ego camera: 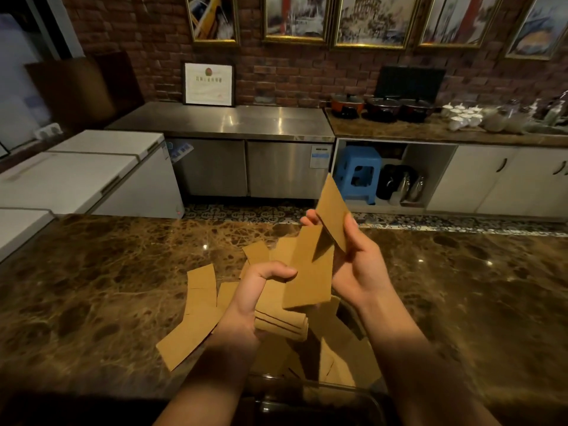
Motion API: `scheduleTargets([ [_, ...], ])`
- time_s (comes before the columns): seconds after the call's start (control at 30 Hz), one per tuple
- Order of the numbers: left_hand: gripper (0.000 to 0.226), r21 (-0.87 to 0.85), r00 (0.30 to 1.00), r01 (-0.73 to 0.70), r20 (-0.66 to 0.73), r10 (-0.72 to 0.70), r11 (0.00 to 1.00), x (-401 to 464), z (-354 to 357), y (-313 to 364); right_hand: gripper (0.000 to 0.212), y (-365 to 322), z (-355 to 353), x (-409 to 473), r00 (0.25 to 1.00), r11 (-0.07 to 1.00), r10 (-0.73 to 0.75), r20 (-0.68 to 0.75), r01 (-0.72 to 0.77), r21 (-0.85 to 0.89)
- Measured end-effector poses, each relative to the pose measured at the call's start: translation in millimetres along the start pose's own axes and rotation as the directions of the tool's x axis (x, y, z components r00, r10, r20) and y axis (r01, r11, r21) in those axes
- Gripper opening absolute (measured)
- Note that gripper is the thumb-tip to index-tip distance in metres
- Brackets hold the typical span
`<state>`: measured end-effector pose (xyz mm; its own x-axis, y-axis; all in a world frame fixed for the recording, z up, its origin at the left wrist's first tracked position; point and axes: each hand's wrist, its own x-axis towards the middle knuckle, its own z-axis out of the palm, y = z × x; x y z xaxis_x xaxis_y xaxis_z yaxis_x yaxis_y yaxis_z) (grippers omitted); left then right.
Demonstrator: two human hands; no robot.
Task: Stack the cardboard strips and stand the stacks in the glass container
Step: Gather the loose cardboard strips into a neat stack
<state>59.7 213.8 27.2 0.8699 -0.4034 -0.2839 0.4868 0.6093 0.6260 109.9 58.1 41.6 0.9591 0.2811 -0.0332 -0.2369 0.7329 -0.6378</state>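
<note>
1. My left hand (261,290) is curled round a small stack of cardboard strips (281,324), gripping it from the side, with my thumb pressed on one larger strip (307,272) that stands up from the stack.
2. My right hand (353,262) is raised just beside the left and a little higher, pinching a single strip (332,210) between thumb and fingers; that strip tilts upward, and its lower edge meets the top of the larger strip.
3. Both hands hang above the tabletop (92,287), close together but not touching each other.
4. Loose strips (199,302) lie scattered flat on the tabletop beneath and to the left of my hands, overlapping one another; more (347,358) lie under my right forearm.
5. The glass container (338,401) sits at the near edge, below my wrists; only its rim shows clearly, and I cannot tell what it holds.
</note>
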Motion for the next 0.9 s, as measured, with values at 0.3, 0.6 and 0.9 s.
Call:
scheduleTargets([
  [0.3,0.051,-0.053,0.99,0.098,0.103,-0.092,0.994,5,0,-1,0.016,13,24,10,0.919,0.632,-0.39,-0.056,0.223,-0.742],
  [0.6,0.055,-0.01,0.992,0.092,0.086,-0.09,0.996,2,-6,4,0.011,10,23,13,0.917,0.552,-0.397,-0.02,0.221,-0.804],
  [0.9,0.045,-0.201,0.968,-0.249,-0.02,0.25,0.947,2,-13,19,0.016,-8,8,-2,0.961,0.921,-0.164,-0.225,0.067,-0.384],
])
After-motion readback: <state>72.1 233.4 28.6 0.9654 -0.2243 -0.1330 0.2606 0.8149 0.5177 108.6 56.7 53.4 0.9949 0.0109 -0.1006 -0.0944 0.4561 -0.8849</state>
